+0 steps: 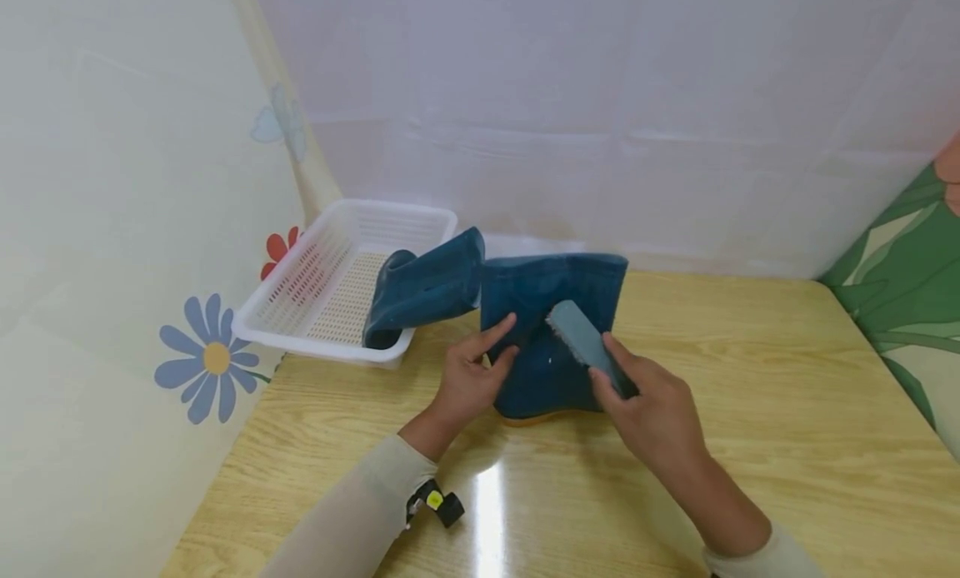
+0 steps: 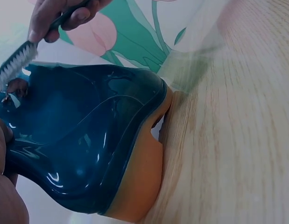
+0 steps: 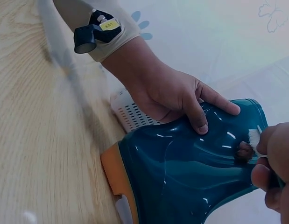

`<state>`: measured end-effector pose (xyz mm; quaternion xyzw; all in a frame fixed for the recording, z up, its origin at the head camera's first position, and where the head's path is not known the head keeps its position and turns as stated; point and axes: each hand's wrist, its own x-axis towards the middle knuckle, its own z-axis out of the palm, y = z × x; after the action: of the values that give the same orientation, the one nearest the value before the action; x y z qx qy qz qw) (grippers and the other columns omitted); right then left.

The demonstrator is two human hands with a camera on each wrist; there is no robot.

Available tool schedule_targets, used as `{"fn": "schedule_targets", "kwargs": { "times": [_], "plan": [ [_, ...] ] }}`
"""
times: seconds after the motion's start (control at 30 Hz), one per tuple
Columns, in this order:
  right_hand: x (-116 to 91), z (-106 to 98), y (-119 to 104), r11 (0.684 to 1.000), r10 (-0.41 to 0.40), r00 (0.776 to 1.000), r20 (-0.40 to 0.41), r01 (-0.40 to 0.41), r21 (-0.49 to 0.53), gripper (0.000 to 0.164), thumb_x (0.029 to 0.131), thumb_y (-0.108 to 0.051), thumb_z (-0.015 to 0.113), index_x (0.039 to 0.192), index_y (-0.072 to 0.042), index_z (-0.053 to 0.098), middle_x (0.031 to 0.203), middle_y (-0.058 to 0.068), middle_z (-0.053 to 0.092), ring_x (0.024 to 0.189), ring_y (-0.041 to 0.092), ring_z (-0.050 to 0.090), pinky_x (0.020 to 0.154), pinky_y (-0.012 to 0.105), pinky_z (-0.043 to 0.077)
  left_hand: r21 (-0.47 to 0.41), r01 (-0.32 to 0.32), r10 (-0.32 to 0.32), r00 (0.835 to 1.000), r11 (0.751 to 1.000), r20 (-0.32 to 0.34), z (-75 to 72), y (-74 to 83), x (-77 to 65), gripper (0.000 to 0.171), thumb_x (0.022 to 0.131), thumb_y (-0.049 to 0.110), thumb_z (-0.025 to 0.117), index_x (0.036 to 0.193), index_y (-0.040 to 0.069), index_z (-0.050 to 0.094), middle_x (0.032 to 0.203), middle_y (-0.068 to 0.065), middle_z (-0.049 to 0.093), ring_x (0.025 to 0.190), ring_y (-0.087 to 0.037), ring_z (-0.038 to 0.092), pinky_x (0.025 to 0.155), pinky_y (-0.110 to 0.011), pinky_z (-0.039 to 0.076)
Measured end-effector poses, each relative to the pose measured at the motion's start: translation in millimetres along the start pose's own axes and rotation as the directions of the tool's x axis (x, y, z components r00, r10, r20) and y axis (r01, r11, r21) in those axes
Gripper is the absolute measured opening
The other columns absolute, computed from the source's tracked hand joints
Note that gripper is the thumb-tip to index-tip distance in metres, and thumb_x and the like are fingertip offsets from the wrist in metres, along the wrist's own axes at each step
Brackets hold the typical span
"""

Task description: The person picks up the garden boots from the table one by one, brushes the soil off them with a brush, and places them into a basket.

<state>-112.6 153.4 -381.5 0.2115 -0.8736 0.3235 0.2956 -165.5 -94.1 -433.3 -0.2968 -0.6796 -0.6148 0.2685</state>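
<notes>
A teal rubber boot (image 1: 551,391) with an orange sole (image 2: 137,179) stands upright on the wooden table. My left hand (image 1: 468,376) grips its shaft from the left side, thumb and forefinger lying on the surface facing me. In my right hand (image 1: 660,407) is a scrub brush (image 1: 581,332), held by its handle. Its white bristles (image 3: 254,136) face the shaft, right at a brown smudge (image 3: 243,151) on the glossy rubber. Part of the left hand is hidden behind the boot.
A white plastic basket (image 1: 281,338) stands at the back left. Another teal boot (image 1: 431,288) lies in it, its shaft leaning out over the right rim close to the standing boot. A pale curtain (image 1: 562,128) hangs behind the table (image 1: 750,378).
</notes>
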Motion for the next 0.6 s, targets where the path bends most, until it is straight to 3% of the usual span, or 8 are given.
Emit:
{"fn": "schedule_targets", "kwargs": {
  "times": [0.1, 0.17, 0.4, 0.6],
  "plan": [
    [1.3, 1.0, -2.7, 0.999, 0.04, 0.999, 0.036, -0.04, -0.012, 0.049, 0.086, -0.008, 0.082, 0.132, -0.001, 0.068, 0.105, 0.023, 0.073, 0.086, 0.036, 0.072, 0.063, 0.047, 0.058, 0.021, -0.047, 0.047, 0.999, 0.999, 0.002, 0.9, -0.9, 0.9, 0.058, 0.086, -0.017, 0.072, 0.136, 0.011, 0.066, 0.068, -0.013, 0.061, 0.042, -0.014, 0.024, 0.042, -0.031, 0.025],
    [1.2, 0.9, -3.9, 0.997, 0.072, 0.995, 0.07, -0.072, -0.007, 0.047, 0.088, -0.009, 0.081, 0.132, -0.001, 0.068, 0.107, 0.022, 0.073, 0.087, 0.034, 0.072, 0.063, 0.045, 0.058, 0.031, -0.061, 0.061, 0.998, 0.998, 0.006, 1.5, -1.1, 1.1, 0.059, 0.085, -0.017, 0.073, 0.136, 0.01, 0.066, 0.062, -0.01, 0.054, 0.042, -0.015, 0.024, 0.042, -0.031, 0.025],
    [-1.4, -1.7, -3.4, 0.992, 0.118, 0.976, 0.182, -0.122, 0.011, 0.046, 0.09, -0.014, 0.079, 0.134, -0.003, 0.068, 0.1, 0.02, 0.074, 0.067, 0.017, 0.059, 0.051, 0.027, 0.044, 0.019, -0.014, 0.014, 1.0, 1.0, 0.01, 0.8, -0.9, -0.2, 0.058, 0.087, -0.017, 0.071, 0.138, 0.01, 0.064, 0.082, -0.019, 0.067, 0.044, -0.011, 0.022, 0.045, -0.03, 0.026],
    [-4.8, -4.1, -2.4, 0.996, 0.073, 0.982, 0.177, -0.08, 0.031, 0.047, 0.089, -0.013, 0.08, 0.133, -0.003, 0.068, 0.101, 0.019, 0.075, 0.076, 0.021, 0.069, 0.055, 0.031, 0.051, 0.01, 0.0, 0.0, 1.0, 1.0, -0.001, -0.3, -1.2, -0.7, 0.055, 0.09, -0.014, 0.069, 0.138, 0.011, 0.064, 0.102, -0.024, 0.071, 0.042, -0.01, 0.022, 0.042, -0.028, 0.026]
  ]
}}
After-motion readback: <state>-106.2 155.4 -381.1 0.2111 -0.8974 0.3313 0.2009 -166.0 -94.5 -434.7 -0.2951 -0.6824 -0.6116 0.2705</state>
